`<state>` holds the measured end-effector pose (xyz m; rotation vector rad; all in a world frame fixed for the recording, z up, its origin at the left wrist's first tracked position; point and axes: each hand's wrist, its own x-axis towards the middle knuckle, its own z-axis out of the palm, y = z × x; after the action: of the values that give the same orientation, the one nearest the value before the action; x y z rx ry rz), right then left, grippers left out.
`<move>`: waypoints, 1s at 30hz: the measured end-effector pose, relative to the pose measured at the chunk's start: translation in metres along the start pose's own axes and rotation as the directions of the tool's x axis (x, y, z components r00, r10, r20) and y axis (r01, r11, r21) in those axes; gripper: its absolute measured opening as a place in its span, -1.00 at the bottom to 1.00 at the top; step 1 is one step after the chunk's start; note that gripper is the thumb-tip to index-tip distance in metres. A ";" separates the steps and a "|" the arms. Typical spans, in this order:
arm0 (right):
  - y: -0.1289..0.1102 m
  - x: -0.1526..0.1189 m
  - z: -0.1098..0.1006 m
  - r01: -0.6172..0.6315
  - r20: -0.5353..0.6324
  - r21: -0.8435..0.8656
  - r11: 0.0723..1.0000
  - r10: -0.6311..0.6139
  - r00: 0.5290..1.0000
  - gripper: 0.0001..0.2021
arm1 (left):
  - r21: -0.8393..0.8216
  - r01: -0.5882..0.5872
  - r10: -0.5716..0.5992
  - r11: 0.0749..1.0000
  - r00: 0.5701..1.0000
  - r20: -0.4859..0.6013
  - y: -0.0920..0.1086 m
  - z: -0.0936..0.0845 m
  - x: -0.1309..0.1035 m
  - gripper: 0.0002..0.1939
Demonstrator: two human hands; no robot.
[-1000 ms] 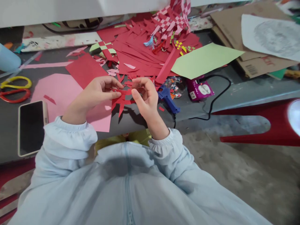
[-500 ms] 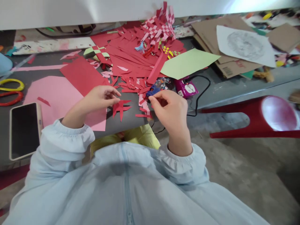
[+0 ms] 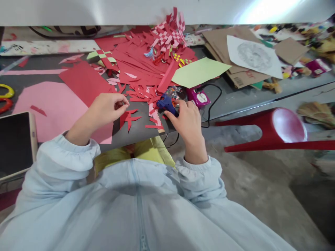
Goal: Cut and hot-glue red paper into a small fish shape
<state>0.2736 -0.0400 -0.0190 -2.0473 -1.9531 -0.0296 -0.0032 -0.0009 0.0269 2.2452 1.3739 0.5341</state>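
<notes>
My right hand point(image 3: 188, 118) is around the handle of a blue glue gun point(image 3: 166, 103), thumb on the near side and fingers on the far side. The grip itself is partly hidden by the hand. My left hand point(image 3: 108, 108) is closed, with thumb and fingertips together; anything between them is too small to make out. Just below its fingertips, a red paper piece cut into pointed strips point(image 3: 128, 118) lies on the dark table. Red and pink paper scraps point(image 3: 154, 111) lie between the two hands.
Pink paper point(image 3: 47, 101), red sheets point(image 3: 86, 82) and a pale green sheet point(image 3: 201, 71) cover the table. A phone point(image 3: 15, 143) and scissors point(image 3: 5, 92) are at left. A purple box point(image 3: 200, 97) with a black cord, cardboard point(image 3: 222, 45) and a red stool point(image 3: 269, 129) are at right.
My right hand has gone from a pinch beside the glue gun to around its handle. My left hand's thumb and fingertips have come together. The view has shifted slightly right.
</notes>
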 end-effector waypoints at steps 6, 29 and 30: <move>-0.002 0.009 0.008 0.051 0.021 -0.005 0.999 -0.050 0.999 -0.53 | -0.055 -0.031 0.034 0.998 0.998 0.052 -0.004 0.006 0.003 -0.78; 0.021 -0.038 -0.026 -0.050 0.081 0.796 0.603 -0.024 0.996 -0.59 | 0.187 -0.216 0.145 0.958 0.931 0.334 -0.014 0.007 0.002 -0.60; 0.021 -0.039 -0.027 -0.075 0.115 0.826 0.559 -0.037 0.993 -0.59 | 0.190 -0.212 0.141 0.959 0.933 0.330 -0.014 0.006 0.001 -0.60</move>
<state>0.2966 -0.0850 -0.0069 -1.4074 -1.5129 0.8856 -0.0093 0.0049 0.0141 2.5176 1.1210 0.0700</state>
